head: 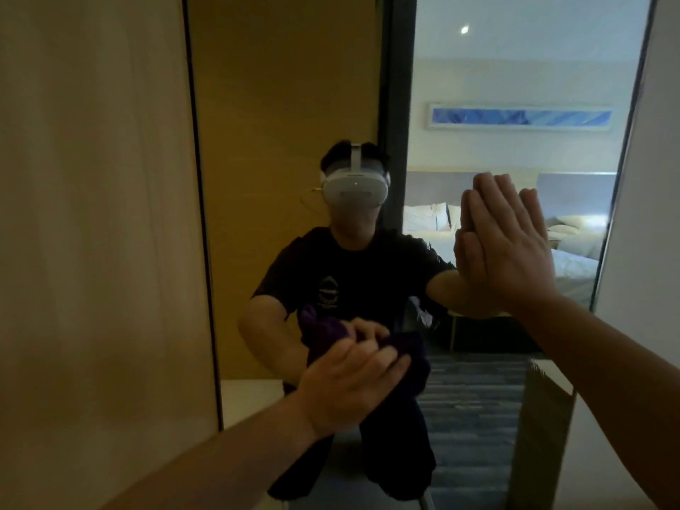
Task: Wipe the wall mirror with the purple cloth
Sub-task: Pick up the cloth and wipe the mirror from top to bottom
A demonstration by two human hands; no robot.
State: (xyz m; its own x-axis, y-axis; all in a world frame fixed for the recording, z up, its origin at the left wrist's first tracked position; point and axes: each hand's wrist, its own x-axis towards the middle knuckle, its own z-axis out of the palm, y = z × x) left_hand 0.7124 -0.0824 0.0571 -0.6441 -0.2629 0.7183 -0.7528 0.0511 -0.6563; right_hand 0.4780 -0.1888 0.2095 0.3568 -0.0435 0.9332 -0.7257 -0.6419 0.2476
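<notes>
The purple cloth point(408, 362) sits low and a little left of the frame's centre, bunched up and pressed against the glass of the wall mirror point(478, 86). The left hand point(349, 384) covers it, fingers curled over the bundle and clamping it to the surface, so only folds of fabric show past the knuckles (the darker purple lump above and to the left of them is the cloth's reflection). The left forearm comes in from the lower left corner.

At the centre right of the frame the right hand point(511, 248) lies flat on the glass, palm against it, fingers straight and held close together, pointing up; its reflection meets it along the left edge. The right forearm enters from the lower right.

The mirror fills the middle of the frame between a thin dark frame edge on each side. To the left of it stands a tan wood panel point(92, 233). A pale wall point(655, 178) runs down the right side. In the glass appear a crouching person in a dark shirt with a white headset, and a bed point(574, 263) behind.
</notes>
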